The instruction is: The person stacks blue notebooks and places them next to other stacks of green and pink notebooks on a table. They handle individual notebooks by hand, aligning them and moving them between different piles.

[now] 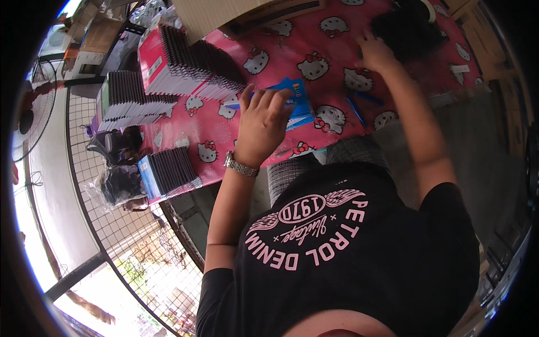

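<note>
My left hand (263, 121), with a metal-band watch (242, 164) on its wrist, is over the table with its fingers curled. Beneath and beside them lie flat blue packets or booklets (303, 106). A narrow blue-and-white piece (231, 104) shows left of the fingers; whether they grip it is hidden. My right hand (375, 54) reaches far to the right, fingers apart and somewhat blurred, beside a dark black heap (407, 33) whose kind I cannot make out. Two blue pens or sticks (357, 113) (368, 99) lie between the hands, nearer to me.
Tall stacks of spiral-bound notebooks (191, 64) (135, 98) stand at the left, with a smaller stack (168, 170) at the near left. A cardboard box (224, 17) sits at the back of the pink patterned table cover (264, 42). A tape roll (430, 11) is far right.
</note>
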Motion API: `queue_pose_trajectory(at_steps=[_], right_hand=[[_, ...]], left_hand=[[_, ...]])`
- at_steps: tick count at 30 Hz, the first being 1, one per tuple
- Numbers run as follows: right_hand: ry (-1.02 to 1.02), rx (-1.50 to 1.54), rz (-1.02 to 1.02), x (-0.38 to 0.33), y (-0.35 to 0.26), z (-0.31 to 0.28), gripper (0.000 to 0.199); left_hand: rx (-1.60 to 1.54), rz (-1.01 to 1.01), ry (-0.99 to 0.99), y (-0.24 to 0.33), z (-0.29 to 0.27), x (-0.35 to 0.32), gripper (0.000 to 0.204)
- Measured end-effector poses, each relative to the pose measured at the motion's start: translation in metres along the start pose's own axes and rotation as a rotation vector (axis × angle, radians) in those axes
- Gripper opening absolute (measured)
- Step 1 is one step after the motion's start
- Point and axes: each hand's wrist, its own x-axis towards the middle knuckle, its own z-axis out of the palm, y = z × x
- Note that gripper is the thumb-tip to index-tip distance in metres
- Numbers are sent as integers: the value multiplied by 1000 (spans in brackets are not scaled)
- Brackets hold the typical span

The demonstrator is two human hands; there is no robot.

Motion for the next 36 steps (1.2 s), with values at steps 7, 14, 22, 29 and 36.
queue_pose_trajectory(at_steps=[7,14,22,29,36], right_hand=[[361,607,-289,22,-16,-23,61],[197,213,-105,-19,-25,18,52],[-681,1751,-635,-17,-100,-80,56],[-802,1590,-594,-16,-108,-99,66],[-614,1089,-651,-6,-117,-98,56]], left_hand=[[-71,-16,-61,-16,1,-12,18],[-70,-19,-82,-23,4,-16,24],[66,-255,72,-24,11,-30,34],[2,-199,96,-19,8,-18,34],[-86,-218,138,-35,4,-27,31]])
